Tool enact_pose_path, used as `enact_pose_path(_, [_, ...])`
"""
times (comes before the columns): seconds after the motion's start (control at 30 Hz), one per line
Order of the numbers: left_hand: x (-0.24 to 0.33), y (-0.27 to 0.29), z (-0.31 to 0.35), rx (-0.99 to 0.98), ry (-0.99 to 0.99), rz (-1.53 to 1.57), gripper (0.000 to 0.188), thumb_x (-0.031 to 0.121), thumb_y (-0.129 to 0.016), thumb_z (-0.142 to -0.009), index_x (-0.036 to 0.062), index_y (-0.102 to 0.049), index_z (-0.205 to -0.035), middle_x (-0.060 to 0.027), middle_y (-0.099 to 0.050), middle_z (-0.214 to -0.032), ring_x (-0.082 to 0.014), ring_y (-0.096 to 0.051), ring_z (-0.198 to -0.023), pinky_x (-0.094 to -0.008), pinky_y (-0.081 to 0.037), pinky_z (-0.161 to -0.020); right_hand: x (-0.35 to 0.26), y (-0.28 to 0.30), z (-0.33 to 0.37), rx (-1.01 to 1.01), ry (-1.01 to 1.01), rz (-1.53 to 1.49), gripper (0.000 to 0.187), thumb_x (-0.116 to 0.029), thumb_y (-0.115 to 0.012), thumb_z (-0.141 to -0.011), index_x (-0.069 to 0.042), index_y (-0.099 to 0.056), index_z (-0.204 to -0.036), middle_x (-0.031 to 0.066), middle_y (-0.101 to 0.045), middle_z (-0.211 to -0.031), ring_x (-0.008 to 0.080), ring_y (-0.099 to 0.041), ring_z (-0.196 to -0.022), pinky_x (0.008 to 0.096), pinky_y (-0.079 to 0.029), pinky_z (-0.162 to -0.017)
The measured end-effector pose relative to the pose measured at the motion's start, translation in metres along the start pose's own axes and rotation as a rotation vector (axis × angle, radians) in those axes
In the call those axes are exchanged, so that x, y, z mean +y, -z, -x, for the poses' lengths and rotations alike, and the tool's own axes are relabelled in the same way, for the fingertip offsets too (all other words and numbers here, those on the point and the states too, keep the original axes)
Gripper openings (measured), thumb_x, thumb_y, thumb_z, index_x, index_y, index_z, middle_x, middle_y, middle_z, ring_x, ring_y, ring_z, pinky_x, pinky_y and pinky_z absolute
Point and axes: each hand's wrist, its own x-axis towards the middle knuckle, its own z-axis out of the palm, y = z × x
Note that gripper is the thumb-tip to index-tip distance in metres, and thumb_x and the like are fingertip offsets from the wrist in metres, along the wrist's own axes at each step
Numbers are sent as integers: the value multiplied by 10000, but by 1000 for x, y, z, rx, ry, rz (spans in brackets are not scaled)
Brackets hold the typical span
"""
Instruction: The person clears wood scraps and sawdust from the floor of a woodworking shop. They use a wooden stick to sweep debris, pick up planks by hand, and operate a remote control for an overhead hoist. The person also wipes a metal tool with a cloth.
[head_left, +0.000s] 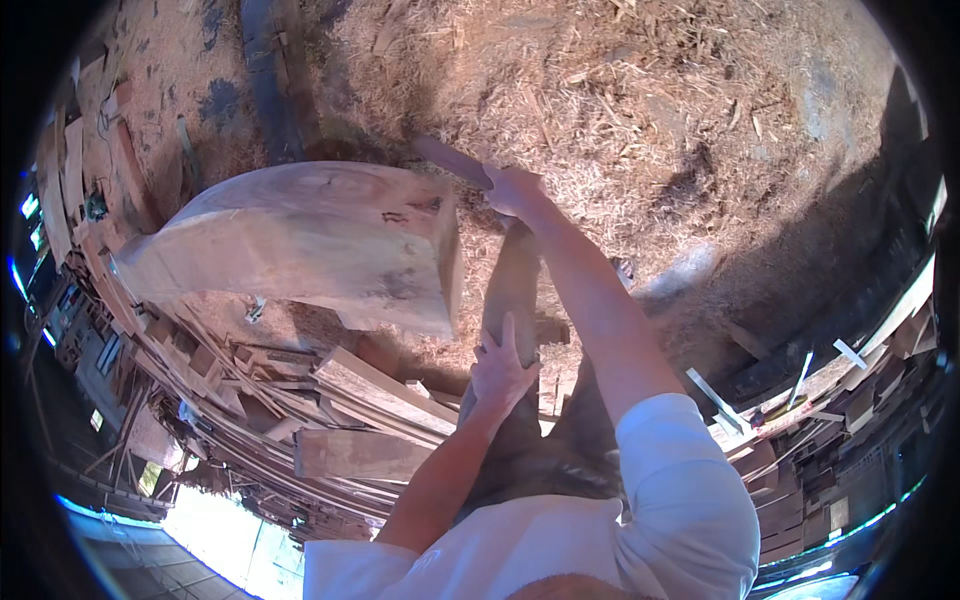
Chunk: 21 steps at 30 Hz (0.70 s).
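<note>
My right hand (515, 192) is out in front of me, closed round one end of a flat, dark, blade-like strip (455, 162). The strip points away to the left and is slightly smeared, so I cannot tell its exact kind. Its far end lies near the top right corner of a large curved timber block (300, 235), pale brown with a rounded upper face and a flat cut end. My left hand (502, 372), fingers apart, rests on my brownish trouser leg (513, 285) and holds nothing. That leg stands just right of the block's cut end.
Wood shavings and chips (640, 130) cover the ground ahead. A dark beam (268, 85) runs away behind the block. Stacked planks (380, 395) lie at the near left, and more boards (860, 400) are piled at the right. Light pieces of wood (718, 402) stick up near my right side.
</note>
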Motion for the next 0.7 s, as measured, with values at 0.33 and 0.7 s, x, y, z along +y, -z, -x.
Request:
enact_pose_path(0.33, [38,-117,50,100,137,132,1168,500,-875,-754,234,-179,-1654,-352,-344,-1535,-550,-521,-1277,-584,-535,-982,313,-82,108,487,-196,-174,688,-481,-601,-985,-277,-376,-1603,197,-704,-1289,372,-727,-1092,498,-582,-911])
enact_pose_path(0.7, [24,-250,94,90,115,396,1090,454,-836,-806,222,-192,-1654,-318,-381,-1532,-543,-485,-1339,-614,-494,-1033,437,-129,255,663,-508,-425,679,-410,-699,-935,-115,-492,-1510,208,-692,-1281,372,-691,-1136,470,-532,-954])
